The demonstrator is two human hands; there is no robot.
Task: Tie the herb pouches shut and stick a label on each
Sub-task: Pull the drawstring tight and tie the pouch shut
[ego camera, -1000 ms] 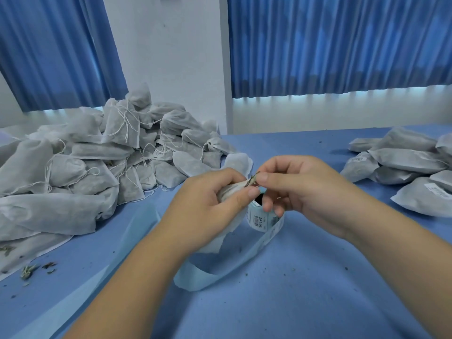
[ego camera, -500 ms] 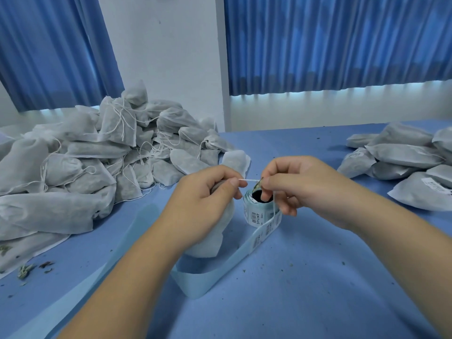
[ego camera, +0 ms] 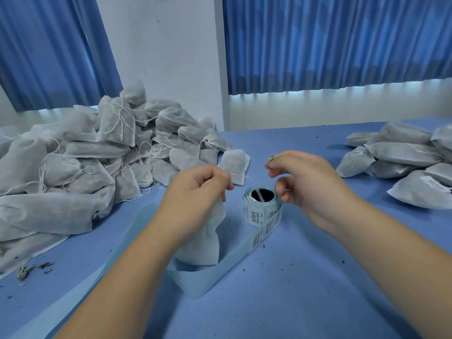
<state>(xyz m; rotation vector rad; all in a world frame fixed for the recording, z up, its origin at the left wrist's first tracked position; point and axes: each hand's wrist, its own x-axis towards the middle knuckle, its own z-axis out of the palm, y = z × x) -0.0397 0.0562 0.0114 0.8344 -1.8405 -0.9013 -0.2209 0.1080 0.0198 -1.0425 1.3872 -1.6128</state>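
1. Nearest, two bare forearms reach out over a blue table (ego camera: 293, 302) speckled with herb crumbs.
2. A loop of bare blue backing strip (ego camera: 200, 280) stands on edge on the table, curling round the foot of a pouch (ego camera: 205, 236).
3. That pouch, white and filled, stands upright. The left hand (ego camera: 195, 189) grips its gathered neck, fingers curled tight around it.
4. Just right of it stands a label roll (ego camera: 261, 211), hollow core up, with printed barcode labels on its outer turn.
5. Above the roll, the right hand (ego camera: 305, 182) has its fingers curled, and a dried sprig (ego camera: 273, 157) is pinched at the fingertips.
6. A thin white string (ego camera: 247, 177) shows faintly between the hands; I cannot tell who holds it.
7. Farther left is a big pile (ego camera: 73, 179) of filled pouches, drawstrings hanging loose.
8. Far right is a smaller stack (ego camera: 403, 162) of filled pouches lying flat, some bearing a white label (ego camera: 434, 181).
9. Beyond are a white wall (ego camera: 166, 57) and blue curtains (ego camera: 342, 40).
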